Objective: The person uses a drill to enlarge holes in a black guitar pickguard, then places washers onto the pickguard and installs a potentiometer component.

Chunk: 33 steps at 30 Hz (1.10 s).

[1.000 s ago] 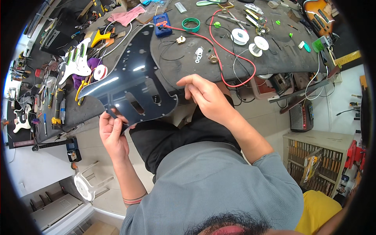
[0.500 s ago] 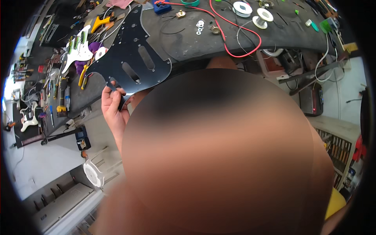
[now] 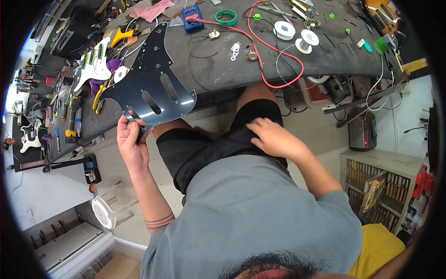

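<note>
My left hand [image 3: 132,138] pinches the lower left corner of a black guitar pickguard [image 3: 134,88] between thumb and fingers. Three long pickup slots and several small holes run through the plate, and light glints off its lower part. It is held at the bench's front edge, its narrow end pointing away from me; whether that end touches the bench I cannot tell. My right hand [image 3: 274,136] lies on my thigh over the black shorts [image 3: 200,149], fingers stretched out and nothing in them.
On the dark workbench [image 3: 204,69] lie a white pickguard with pickups [image 3: 96,65], yellow-handled pliers [image 3: 123,36], red cable [image 3: 299,69], wire spools [image 3: 284,30], a potentiometer [image 3: 251,55] and white rings [image 3: 234,52]. A yellow cordless drill [image 3: 72,118] stands at the left. A tool cabinet [image 3: 378,160] is at right.
The pickguard stays in my left hand, with a glare streak now across its lower slots. My view has shifted slightly. My right hand shows now; a blurred shape covered that area before.
</note>
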Available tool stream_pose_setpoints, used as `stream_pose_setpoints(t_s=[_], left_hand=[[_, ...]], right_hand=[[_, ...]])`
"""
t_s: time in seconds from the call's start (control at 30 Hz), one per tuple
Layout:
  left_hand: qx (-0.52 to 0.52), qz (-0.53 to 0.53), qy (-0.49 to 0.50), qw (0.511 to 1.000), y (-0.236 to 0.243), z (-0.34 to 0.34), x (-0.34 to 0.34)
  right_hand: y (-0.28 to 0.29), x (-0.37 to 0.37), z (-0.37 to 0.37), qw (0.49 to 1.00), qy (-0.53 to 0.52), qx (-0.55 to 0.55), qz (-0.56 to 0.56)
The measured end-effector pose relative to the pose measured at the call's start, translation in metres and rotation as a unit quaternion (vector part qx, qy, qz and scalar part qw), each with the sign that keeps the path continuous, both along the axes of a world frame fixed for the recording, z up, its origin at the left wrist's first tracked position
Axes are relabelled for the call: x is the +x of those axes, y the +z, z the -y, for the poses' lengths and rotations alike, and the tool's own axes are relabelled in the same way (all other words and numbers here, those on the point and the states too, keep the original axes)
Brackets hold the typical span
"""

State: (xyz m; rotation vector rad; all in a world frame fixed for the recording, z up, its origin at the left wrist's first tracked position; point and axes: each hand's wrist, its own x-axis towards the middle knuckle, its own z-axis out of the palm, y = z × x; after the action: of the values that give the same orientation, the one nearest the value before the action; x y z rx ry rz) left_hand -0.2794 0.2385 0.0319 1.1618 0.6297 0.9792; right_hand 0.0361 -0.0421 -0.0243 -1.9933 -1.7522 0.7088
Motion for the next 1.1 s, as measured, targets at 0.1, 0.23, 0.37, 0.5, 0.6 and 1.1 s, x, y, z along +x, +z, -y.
stream_pose_setpoints(t_s=[0.1,0.23,0.37,0.5,0.6,1.1], left_hand=[[0.001,0.0,-0.01,1.0,0.004,-0.009,0.007],[0.035,-0.027,0.016,0.999,0.014,-0.02,0.011],[0.052,-0.03,0.002,0.998,0.027,-0.031,0.013],[0.043,-0.021,-0.026,0.999,0.027,-0.034,0.019],[0.022,-0.021,-0.021,0.999,0.025,-0.028,0.015],[-0.013,-0.013,-0.06,0.998,0.006,-0.02,0.02]], right_hand=[[-0.009,0.013,0.009,0.998,-0.019,-0.028,-0.055],[0.042,0.017,-0.024,0.949,-0.169,0.16,-0.212],[0.076,0.041,-0.076,0.918,-0.206,0.321,0.104],[0.079,0.052,-0.112,0.908,-0.275,0.242,0.204],[0.069,0.061,-0.116,0.91,-0.249,0.234,0.233],[0.095,0.057,-0.089,0.731,-0.235,0.216,-0.603]])
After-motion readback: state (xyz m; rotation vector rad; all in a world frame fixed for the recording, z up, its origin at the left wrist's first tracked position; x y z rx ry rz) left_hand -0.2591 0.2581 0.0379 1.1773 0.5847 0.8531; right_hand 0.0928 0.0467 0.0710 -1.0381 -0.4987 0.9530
